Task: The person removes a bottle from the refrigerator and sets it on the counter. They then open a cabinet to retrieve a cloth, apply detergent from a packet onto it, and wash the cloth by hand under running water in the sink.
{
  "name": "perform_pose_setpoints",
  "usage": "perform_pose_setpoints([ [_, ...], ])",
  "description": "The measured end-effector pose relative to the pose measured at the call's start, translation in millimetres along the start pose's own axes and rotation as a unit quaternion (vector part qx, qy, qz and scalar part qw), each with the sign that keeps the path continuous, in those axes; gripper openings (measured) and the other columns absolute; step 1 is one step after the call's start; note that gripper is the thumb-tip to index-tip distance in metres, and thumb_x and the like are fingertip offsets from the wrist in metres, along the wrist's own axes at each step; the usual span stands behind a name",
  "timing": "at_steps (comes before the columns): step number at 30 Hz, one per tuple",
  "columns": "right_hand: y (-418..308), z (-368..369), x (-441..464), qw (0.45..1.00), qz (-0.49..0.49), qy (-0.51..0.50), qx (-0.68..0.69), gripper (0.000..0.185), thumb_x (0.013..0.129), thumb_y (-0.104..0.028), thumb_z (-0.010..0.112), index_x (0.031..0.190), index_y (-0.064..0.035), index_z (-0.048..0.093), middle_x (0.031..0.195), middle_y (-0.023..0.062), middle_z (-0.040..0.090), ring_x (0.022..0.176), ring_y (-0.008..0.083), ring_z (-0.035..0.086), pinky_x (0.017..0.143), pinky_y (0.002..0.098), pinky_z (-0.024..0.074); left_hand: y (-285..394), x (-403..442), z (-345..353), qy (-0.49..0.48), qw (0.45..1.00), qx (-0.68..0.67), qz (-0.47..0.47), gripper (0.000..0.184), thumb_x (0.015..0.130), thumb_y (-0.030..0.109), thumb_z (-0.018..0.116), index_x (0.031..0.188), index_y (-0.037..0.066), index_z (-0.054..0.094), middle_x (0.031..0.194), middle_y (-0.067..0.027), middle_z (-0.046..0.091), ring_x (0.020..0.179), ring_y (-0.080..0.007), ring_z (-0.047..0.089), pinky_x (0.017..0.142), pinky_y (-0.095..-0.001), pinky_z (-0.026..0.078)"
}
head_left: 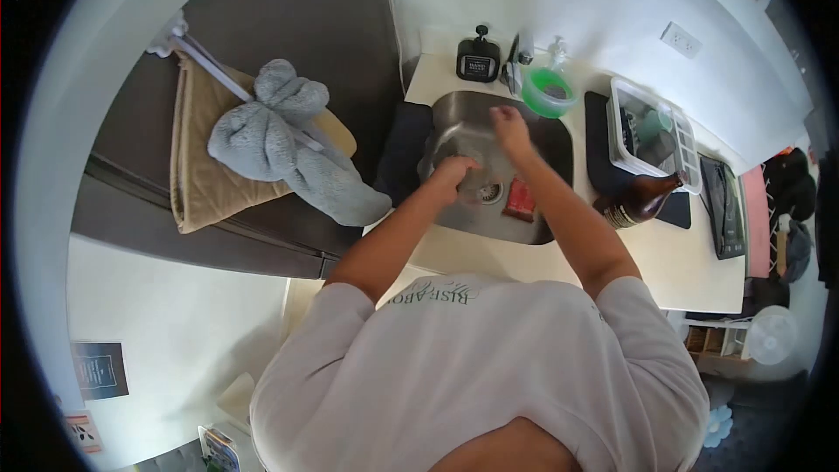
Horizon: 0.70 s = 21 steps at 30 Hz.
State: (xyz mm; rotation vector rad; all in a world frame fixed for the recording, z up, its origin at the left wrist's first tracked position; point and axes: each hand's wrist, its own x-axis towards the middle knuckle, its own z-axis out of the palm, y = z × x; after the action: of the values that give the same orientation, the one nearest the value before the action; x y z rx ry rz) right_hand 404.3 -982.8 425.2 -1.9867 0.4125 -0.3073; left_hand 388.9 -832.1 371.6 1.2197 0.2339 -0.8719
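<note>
In the sink (456, 110), transparent vessel (473, 185)

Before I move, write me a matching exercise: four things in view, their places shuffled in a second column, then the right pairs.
1. Red item
2. Brown bottle
3. Grey towel
4. Right hand

A. Hanging to the left of the sink
B. Over the sink's far half
C. On the counter, right of the sink
D. In the sink, beside the drain

Pairs: 1-D, 2-C, 3-A, 4-B
</note>
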Motion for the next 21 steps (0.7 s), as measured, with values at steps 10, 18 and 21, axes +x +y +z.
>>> perform_pose_setpoints([
  [10,50.5,-13.6,115.0,0.887,0.259,-0.09,0.371,0.04,0.094,-0.031,0.042,0.125,-0.004,0.04,0.114,0.0146,0.054,0.098,0.0254,0.056,0.081,0.0356,0.0478,17.3,53.7,40.6,0.014,1.0,-0.019,0.019,0.026,0.085,0.016,0.054,0.105,0.0,0.055,0.098,-0.0097,0.059,0.091,-0.0201,0.058,0.077,-0.0376,0.049],
  [18,53.6,-2.5,126.5,0.893,0.221,-0.054,0.388,0.018,0.095,-0.012,0.039,0.104,0.0011,0.045,0.091,0.0151,0.06,0.079,0.0233,0.061,0.069,0.0315,0.0531,34.6,115.7,70.1,0.083,0.981,0.156,0.083,0.066,0.064,0.007,0.067,0.121,-0.001,0.035,0.108,-0.0187,0.051,0.093,-0.0305,0.056,0.069,-0.0383,0.048],
  [21,46.3,-7.0,130.4,0.874,0.24,-0.061,0.417,0.018,0.094,-0.011,0.038,0.103,0.0028,0.046,0.093,0.0161,0.059,0.081,0.024,0.061,0.07,0.0323,0.0532,36.6,134.3,78.6,0.119,0.96,0.231,0.104,0.066,0.064,0.007,0.067,0.121,-0.002,0.036,0.107,-0.0199,0.052,0.093,-0.0309,0.056,0.068,-0.0377,0.048],
])
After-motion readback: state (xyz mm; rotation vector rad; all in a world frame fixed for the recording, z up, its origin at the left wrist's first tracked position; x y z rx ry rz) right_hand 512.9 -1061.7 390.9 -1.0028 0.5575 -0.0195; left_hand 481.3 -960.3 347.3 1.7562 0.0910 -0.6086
